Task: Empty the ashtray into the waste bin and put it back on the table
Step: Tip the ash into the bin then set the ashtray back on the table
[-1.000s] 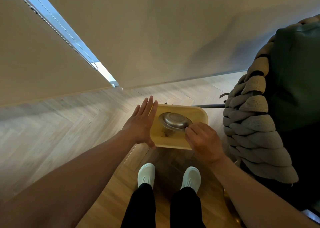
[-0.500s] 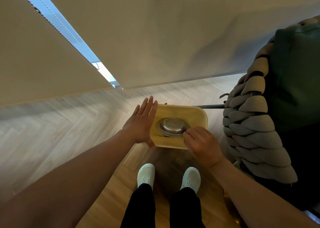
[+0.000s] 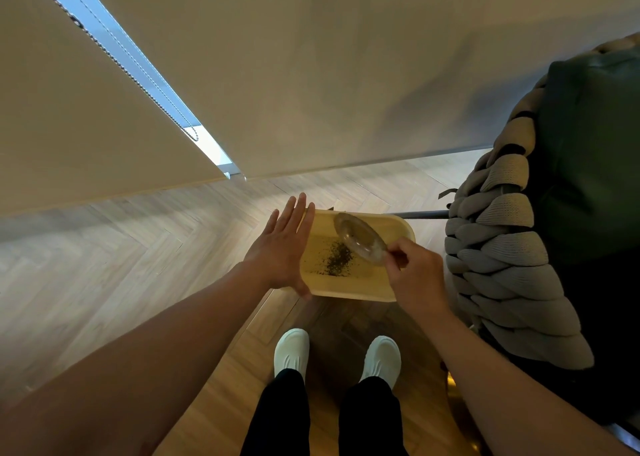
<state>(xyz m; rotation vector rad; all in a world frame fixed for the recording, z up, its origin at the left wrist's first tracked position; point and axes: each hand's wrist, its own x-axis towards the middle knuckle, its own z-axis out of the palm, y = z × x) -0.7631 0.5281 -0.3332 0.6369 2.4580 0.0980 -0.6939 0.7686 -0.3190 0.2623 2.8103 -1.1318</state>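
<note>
A yellow waste bin (image 3: 349,289) stands on the wooden floor just ahead of my feet. Dark ash (image 3: 337,260) lies scattered on its bottom. My right hand (image 3: 415,275) pinches the rim of a round metal ashtray (image 3: 360,237), which is tilted steeply over the bin and blurred. My left hand (image 3: 282,247) is flat with fingers spread, resting against the bin's left side, holding nothing. No table is in view.
A chair with thick woven grey cords and a dark green cushion (image 3: 540,234) stands close on the right. Beige roller blinds (image 3: 311,74) hang ahead, with a bead chain (image 3: 138,78) at the left. My white shoes (image 3: 291,351) stand right behind the bin.
The ashtray was held level over the bin; my right hand has tipped it up on edge, and ash now shows on the bin's bottom. My left hand has stayed put.
</note>
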